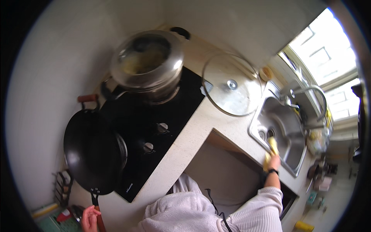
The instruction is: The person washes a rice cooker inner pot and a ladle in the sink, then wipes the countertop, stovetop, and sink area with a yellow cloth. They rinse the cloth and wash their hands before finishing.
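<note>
My right hand is closed around a yellow cloth at the front rim of the stainless steel sink. One end of the cloth reaches over the basin, near the drain, and another part hangs on the counter side. At the lower left my left hand is beside the wooden handle of a black wok, its fingers loosely curled. Whether those fingers touch the handle is not clear. The wok sits on the left part of a black glass cooktop.
A large lidded steel pot stands on the rear burner. Beside the sink lies a glass lid. The curved faucet arches near the window. Below the counter is an open cabinet. A black rack stands left of the wok.
</note>
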`<state>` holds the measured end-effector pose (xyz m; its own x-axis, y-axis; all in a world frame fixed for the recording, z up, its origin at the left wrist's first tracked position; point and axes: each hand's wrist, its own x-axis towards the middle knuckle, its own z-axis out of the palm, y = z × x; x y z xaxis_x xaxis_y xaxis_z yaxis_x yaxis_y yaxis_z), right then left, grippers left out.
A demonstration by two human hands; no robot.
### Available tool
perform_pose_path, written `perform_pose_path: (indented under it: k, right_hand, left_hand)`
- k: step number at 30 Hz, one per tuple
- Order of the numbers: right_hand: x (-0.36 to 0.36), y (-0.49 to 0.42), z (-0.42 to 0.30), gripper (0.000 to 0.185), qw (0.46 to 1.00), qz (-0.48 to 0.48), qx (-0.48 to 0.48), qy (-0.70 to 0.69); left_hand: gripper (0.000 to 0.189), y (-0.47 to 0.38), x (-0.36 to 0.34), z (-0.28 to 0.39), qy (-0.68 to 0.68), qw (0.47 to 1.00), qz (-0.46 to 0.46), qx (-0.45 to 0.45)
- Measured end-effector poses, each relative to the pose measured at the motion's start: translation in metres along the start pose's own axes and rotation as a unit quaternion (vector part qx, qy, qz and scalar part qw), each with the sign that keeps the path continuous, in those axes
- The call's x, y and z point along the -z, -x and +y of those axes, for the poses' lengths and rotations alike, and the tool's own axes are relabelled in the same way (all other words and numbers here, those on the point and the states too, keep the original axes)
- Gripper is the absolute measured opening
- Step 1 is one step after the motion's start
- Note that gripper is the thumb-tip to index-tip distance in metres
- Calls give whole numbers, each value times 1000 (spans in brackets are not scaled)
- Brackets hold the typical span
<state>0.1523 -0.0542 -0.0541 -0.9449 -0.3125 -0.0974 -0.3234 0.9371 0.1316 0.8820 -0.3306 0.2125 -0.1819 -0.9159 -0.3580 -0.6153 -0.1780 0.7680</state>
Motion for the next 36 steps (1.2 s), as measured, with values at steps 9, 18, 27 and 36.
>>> perform_pose_path:
  k: [9,18,27,36]
  right_hand:
    - [114,55,-130,45,957,-138,135,-217]
    - [103,246,-431,49,647,85,697,-297]
    - [-18,147,-331,42,822,50,553,-131]
    - [34,257,-380,29,708,-39,613,-348]
  left_hand:
    - [30,87,-11,-24,42,998,55,-11]
    - [32,234,-49,-55,117,976,164,78]
    - [30,350,-79,-95,158,942,211,208]
    - [29,390,-109,-144,216,930,229,192]
